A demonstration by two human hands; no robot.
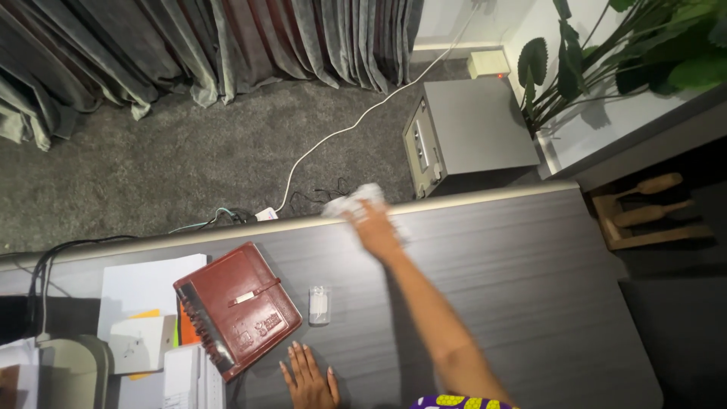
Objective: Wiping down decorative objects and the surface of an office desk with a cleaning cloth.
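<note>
While the desk (530, 250) is wiped | right hand (375, 227) presses a crumpled white cloth (356, 201) at the far edge: may slip off | left hand (309, 379) lies flat, open, near small clear container (319, 304): could be knocked.

The right arm stretches far forward, its hand (375, 227) blurred, palm down, fingers closed. The left hand (309, 376) lies flat near the body, fingers spread straight.
</note>
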